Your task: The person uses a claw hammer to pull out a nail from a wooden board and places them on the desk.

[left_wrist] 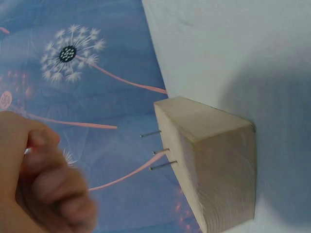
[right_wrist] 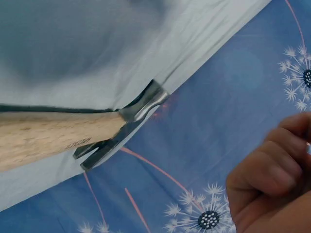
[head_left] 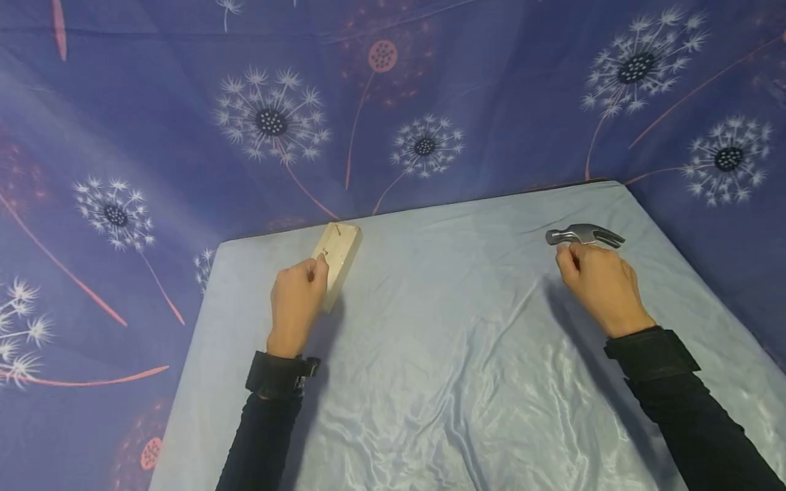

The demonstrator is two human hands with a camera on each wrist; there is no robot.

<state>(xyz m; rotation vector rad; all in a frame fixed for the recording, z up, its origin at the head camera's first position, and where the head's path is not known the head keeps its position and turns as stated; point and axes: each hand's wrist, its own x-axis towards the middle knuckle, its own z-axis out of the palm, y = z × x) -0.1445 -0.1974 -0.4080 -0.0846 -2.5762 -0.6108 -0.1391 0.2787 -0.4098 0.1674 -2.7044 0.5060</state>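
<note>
A pale wooden block [head_left: 345, 254] lies at the back left of the table, with three thin nails [left_wrist: 164, 165] sticking out of one face in the left wrist view. Just in front of it, my left hand [head_left: 295, 303] hovers with curled fingers, apart from the nails and holding nothing that I can see. A claw hammer [head_left: 580, 234] with a metal head and wooden handle [right_wrist: 53, 138] lies at the back right. Over its handle, hiding it in the head view, my right hand [head_left: 604, 286] is curled up. The right wrist view shows this hand apart from the hammer.
A pale blue satin cloth [head_left: 424, 300] with wrinkles covers the table. Purple-blue fabric with dandelion prints [head_left: 270, 123] hangs behind and beside it. The table's back edge runs close behind the block and the hammer. Dark bands [head_left: 652, 353] wrap both wrists.
</note>
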